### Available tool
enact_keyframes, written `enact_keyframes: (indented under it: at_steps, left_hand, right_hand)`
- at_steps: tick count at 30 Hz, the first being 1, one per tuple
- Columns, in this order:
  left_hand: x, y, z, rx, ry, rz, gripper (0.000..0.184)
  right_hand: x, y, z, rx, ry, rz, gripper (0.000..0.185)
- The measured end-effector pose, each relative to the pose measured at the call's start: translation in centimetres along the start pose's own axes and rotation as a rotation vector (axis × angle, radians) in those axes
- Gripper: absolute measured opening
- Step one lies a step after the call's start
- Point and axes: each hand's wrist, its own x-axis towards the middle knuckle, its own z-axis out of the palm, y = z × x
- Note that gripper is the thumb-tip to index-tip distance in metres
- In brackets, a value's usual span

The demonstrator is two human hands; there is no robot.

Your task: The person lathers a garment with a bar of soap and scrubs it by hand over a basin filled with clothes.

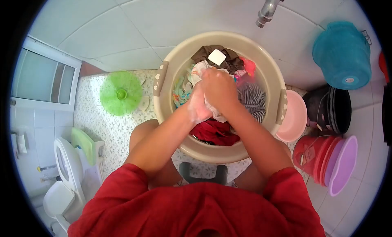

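A big beige tub (220, 37) in front of me holds several wet clothes. Over its middle, my right hand (220, 88) is closed on a white cloth (201, 69), knuckles up. My left hand (199, 104), coated in suds, grips the same cloth from below and to the left; its fingers are partly hidden. Beyond the hands, a white bar of soap (217, 57) rests on a dark brown garment (234, 62). A striped black-and-white garment (252, 99) lies to the right, and a red garment (216, 133) lies nearer me.
A metal tap (269, 8) juts from the wall above the tub. At right are a pink basin (295, 116), a teal bucket (343, 55), black buckets (341, 110) and stacked red and purple basins (343, 165). A green lid-like object (121, 83) and a toilet (67, 163) are at left.
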Motion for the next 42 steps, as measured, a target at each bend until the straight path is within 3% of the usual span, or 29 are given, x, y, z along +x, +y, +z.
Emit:
enact_keyframes:
  at_steps: [2, 3, 4, 6, 8, 9, 10, 11, 12, 14, 16, 17, 19, 20, 21, 22, 23, 24, 26, 28, 30, 31, 33, 34, 36, 38, 39, 40, 42]
  left_hand:
    - [0.3, 0.3, -1.2, -0.030, -0.106, -0.030, 0.032]
    - [0.6, 0.6, -2.1, -0.065, -0.214, -0.054, 0.033]
    - [0.7, 0.9, -2.4, -0.103, -0.324, -0.076, 0.035]
    - [0.3, 0.6, -3.4, -0.102, -0.265, 0.003, 0.037]
    - [0.9, -0.2, -7.2, 0.011, 0.142, 0.658, 0.037]
    - [0.2, -1.6, 3.4, -0.974, 0.310, 0.709, 0.035]
    - [0.3, -1.3, 3.3, -0.973, 0.307, 0.710, 0.035]
    - [0.3, -1.0, 3.0, -0.819, 0.238, 0.591, 0.033]
    - [0.3, -0.6, 2.4, -0.662, 0.171, 0.472, 0.031]
    - [0.2, 0.1, 0.9, -0.347, 0.041, 0.230, 0.028]
    - [0.3, 0.9, -0.7, -0.023, -0.089, -0.022, 0.026]
    - [0.3, 1.5, -1.8, -0.014, -0.091, -0.027, 0.026]
    - [0.4, 1.8, -4.6, 0.077, -0.329, 0.060, 0.035]
    - [1.3, 1.2, -5.7, 0.076, -0.334, 0.058, 0.035]
    - [2.3, 0.2, -6.8, -0.329, -0.516, 0.045, 0.035]
    - [2.8, -0.8, -7.0, -0.739, -0.686, 0.033, 0.036]
    - [2.9, -1.2, -7.4, -1.153, -0.848, 0.025, 0.036]
    - [2.9, -0.9, -7.8, -1.150, -0.852, 0.029, 0.036]
    - [1.6, -0.1, -5.1, -0.745, -0.577, 0.025, 0.034]
    - [0.3, 0.3, -1.8, -0.351, -0.296, 0.010, 0.032]
    - [-0.2, 0.7, 0.0, 0.053, -0.017, -0.012, 0.030]
    - [-0.1, 0.7, -1.3, -0.168, -0.222, -0.125, 0.035]
    - [-1.0, 0.1, -0.4, -0.109, -0.146, -0.103, 0.034]
    - [-1.2, -0.1, 0.2, -0.054, -0.069, -0.082, 0.032]
    - [-1.2, -0.1, 0.5, -0.075, -0.069, -0.058, 0.032]
    - [-1.3, 0.5, -0.4, -0.174, -0.282, -0.078, 0.043]
    - [-1.2, 0.6, -0.8, -0.067, -0.209, -0.011, 0.039]
    - [-1.5, 1.0, -0.4, -0.073, -0.209, -0.002, 0.039]
    - [-1.9, 2.3, 0.9, -0.084, -0.198, -0.084, 0.035]
  right_hand:
    - [0.9, 0.8, -0.6, 0.003, -0.259, 0.199, 0.018]
    - [0.5, 0.8, -0.1, 0.004, -0.253, 0.201, 0.018]
    - [-0.4, 0.8, 1.2, 0.052, -0.023, 0.035, 0.018]
    - [-2.2, 0.4, 4.3, 0.083, 0.423, -0.265, 0.020]
    - [-3.0, -1.8, 3.7, 0.064, 0.485, -0.341, 0.019]
    - [-2.5, -1.7, 3.0, 0.065, 0.484, -0.343, 0.019]
    - [-1.5, -1.0, 2.1, 0.048, 0.344, -0.257, 0.016]
    - [-0.8, -0.6, 1.4, 0.032, 0.203, -0.170, 0.020]
    - [-0.5, -0.7, 1.1, 0.033, 0.205, -0.170, 0.020]
    - [-0.3, -0.6, 0.6, 0.121, -0.016, 0.109, 0.026]
    - [-0.1, 0.3, 1.0, 0.141, 0.011, 0.057, 0.030]
    - [0.1, 0.5, 1.2, 0.163, -0.023, 0.056, 0.026]
    - [-0.1, 0.3, 2.0, 0.182, -0.059, 0.059, 0.023]
    - [-0.6, -0.4, 2.7, 0.104, 0.242, -0.153, 0.020]
    - [-1.5, -1.1, 3.3, 0.024, 0.537, -0.364, 0.020]
    - [-2.8, -2.1, 2.9, 0.018, 0.385, -0.350, 0.026]
    - [-2.5, -1.2, 3.6, 0.067, 0.387, -0.324, 0.023]
    - [-1.6, -0.1, 4.1, 0.116, 0.394, -0.302, 0.021]
    - [-0.6, -0.4, 0.7, 0.196, 0.029, 0.005, 0.018]
    - [-0.6, 0.5, 1.4, 0.156, 0.099, -0.038, 0.017]
    - [0.1, 2.0, 1.9, 0.270, 0.012, -0.032, 0.017]
    - [0.7, 3.3, 2.6, 0.270, 0.020, -0.033, 0.017]
    - [1.6, 5.8, 3.8, -0.068, 0.033, -0.131, 0.022]
    - [1.8, 6.1, 3.4, -0.068, 0.033, -0.134, 0.022]
    - [2.5, 6.9, 2.4, 0.874, -0.121, 0.615, 0.026]
    - [3.5, 7.7, 1.2, 0.895, -0.085, 0.719, 0.024]
    - [4.1, 8.0, 1.0, 0.919, -0.053, 0.831, 0.023]
    - [4.8, 8.6, 1.9, 0.914, -0.062, 0.828, 0.023]
    - [6.7, 10.1, 4.3, 1.056, 0.053, 0.541, 0.027]
